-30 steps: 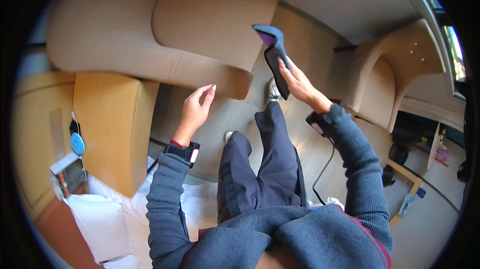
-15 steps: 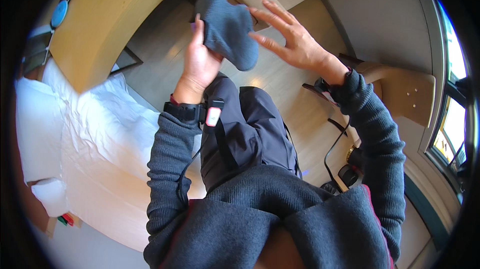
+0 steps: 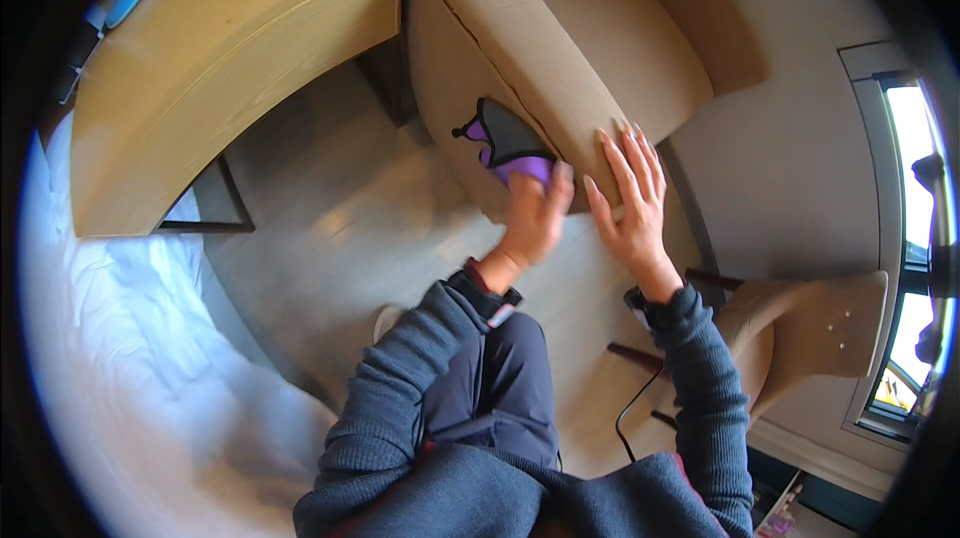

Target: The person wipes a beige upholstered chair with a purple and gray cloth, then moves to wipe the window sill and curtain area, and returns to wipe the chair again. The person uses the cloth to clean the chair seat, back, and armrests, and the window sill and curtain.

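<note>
A soft grey fabric piece (image 3: 510, 136) with purple lining, black edging and a small black toggle hangs from my left hand (image 3: 535, 223), against the side of a tan armchair (image 3: 545, 48). The fingers are slightly smeared by motion but closed on its near end; its exact kind cannot be made out. On the front of the armrest lies my right hand (image 3: 637, 213), its fingers stretched out and slightly spread, holding nothing. Dark bands circle both wrists.
A curved wooden desk (image 3: 240, 78) stands at the left, above a bed with white bedding (image 3: 150, 318). Another tan chair (image 3: 800, 328) sits at the right by the window (image 3: 905, 238). A thin black cable (image 3: 622, 428) hangs beside my right forearm.
The fabric piece was held up with its grey side showing; now it is lower by the armrest, purple lining visible. My right hand has come down onto the armrest. The view has shifted toward the armchair.
</note>
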The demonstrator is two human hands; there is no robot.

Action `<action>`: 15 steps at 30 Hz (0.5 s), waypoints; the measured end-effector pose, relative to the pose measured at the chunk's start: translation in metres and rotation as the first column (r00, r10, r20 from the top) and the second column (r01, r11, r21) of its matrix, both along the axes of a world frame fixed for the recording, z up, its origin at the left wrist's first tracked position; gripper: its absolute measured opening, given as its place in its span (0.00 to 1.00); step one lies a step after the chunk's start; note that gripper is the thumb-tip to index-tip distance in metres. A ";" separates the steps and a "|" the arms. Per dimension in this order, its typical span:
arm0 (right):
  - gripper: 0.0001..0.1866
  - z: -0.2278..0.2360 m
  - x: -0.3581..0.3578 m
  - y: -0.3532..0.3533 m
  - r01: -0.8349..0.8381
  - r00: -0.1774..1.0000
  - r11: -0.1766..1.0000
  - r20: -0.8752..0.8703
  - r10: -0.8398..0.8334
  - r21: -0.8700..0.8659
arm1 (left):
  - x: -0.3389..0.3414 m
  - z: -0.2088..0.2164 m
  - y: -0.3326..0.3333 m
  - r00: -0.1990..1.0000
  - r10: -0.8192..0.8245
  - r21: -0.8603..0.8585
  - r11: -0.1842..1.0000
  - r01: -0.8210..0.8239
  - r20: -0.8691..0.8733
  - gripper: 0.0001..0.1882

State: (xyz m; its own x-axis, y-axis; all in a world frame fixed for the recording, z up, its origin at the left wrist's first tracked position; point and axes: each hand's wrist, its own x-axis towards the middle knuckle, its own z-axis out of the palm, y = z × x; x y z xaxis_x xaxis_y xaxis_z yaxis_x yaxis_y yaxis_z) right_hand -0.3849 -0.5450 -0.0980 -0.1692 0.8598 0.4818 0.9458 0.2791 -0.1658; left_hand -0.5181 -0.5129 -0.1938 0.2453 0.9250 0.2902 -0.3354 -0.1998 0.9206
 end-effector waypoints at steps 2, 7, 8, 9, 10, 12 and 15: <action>0.27 -0.006 -0.001 0.004 0.006 1.000 0.994 -0.020 -0.004 0.106 | 0.007 0.004 0.016 0.912 0.345 0.349 0.901 -0.257 -0.220 0.31; 0.18 -0.026 -0.010 0.014 0.095 0.991 0.932 -0.123 -0.055 0.351 | 0.000 -0.013 0.065 0.883 0.408 0.543 0.808 -0.230 -0.232 0.36; 0.16 -0.030 -0.012 0.016 0.113 0.988 0.920 -0.140 -0.065 0.374 | 0.007 -0.021 0.060 0.883 0.429 0.535 0.799 -0.273 -0.189 0.36; 0.15 -0.032 -0.014 0.018 0.132 0.986 0.911 -0.150 -0.079 0.391 | 0.016 -0.029 0.051 0.882 0.448 0.525 0.790 -0.316 -0.145 0.36; 0.14 -0.034 -0.015 0.019 0.146 0.982 0.894 -0.170 -0.080 0.423 | 0.025 -0.039 0.042 0.905 0.423 0.524 0.780 -0.343 -0.038 0.35; 0.13 -0.035 -0.016 0.019 0.151 0.980 0.894 -0.182 -0.080 0.423 | 0.029 -0.059 0.022 0.924 0.377 0.567 0.776 -0.274 -0.069 0.36; 0.12 -0.032 -0.015 0.014 0.137 0.973 0.915 -0.223 -0.053 0.380 | 0.034 -0.074 0.021 0.894 0.441 0.667 0.690 -0.281 -0.080 0.35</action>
State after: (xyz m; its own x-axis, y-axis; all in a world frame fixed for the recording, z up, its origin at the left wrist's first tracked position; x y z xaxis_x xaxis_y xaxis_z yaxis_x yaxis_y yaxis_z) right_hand -0.3996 -0.5307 -0.1295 0.0414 0.6031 0.7966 0.9286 0.2711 -0.2535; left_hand -0.4846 -0.4915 -0.2676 0.0609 0.5798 0.8125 0.0781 -0.8143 0.5752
